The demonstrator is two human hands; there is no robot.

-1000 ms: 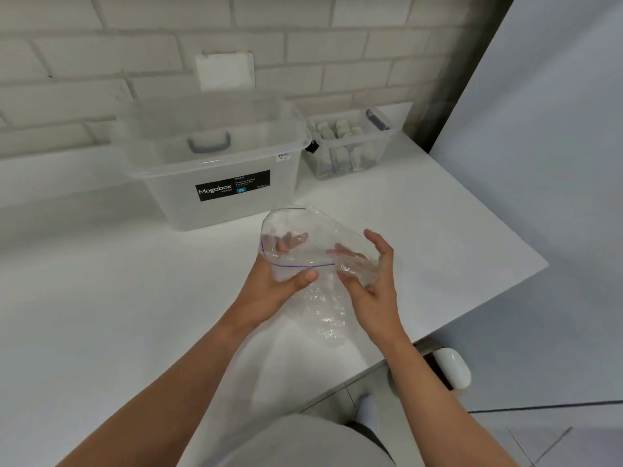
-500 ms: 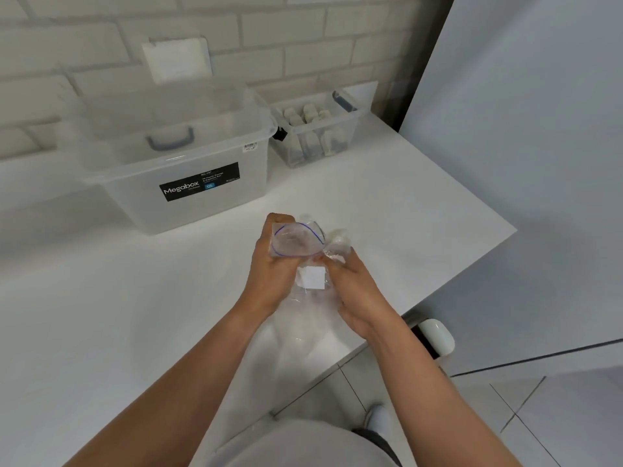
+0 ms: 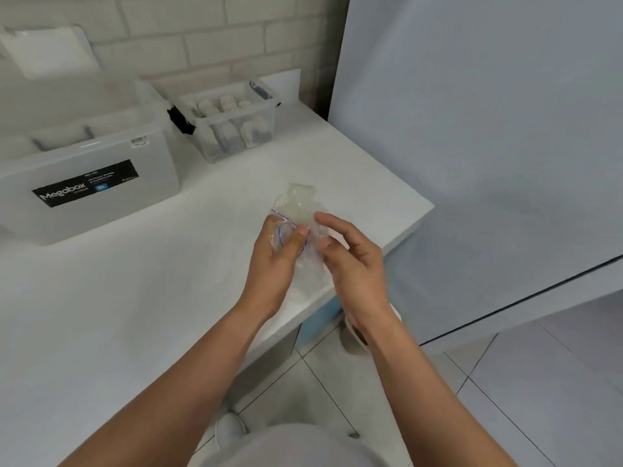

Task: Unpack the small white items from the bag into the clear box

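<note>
A crumpled clear plastic bag (image 3: 300, 205) with a blue zip line is held over the white table (image 3: 135, 298) near its right edge. My left hand (image 3: 274, 261) grips the bag's mouth, thumb across it. My right hand (image 3: 350, 261) pinches the scrunched plastic from the right with thumb and fingers. No white item shows inside the bag. The small clear box (image 3: 232, 124) stands at the back by the brick wall and holds several small white items (image 3: 215, 107).
A large clear "Megabox" tub (image 3: 87, 163) stands at the back left, touching the small box. A grey panel (image 3: 488, 129) rises right of the table. Tiled floor (image 3: 505, 399) and my shoes lie below the table's edge.
The bag has gone from spread open between both hands to scrunched into a small bundle. The view has swung right and down, so the boxes sit further left.
</note>
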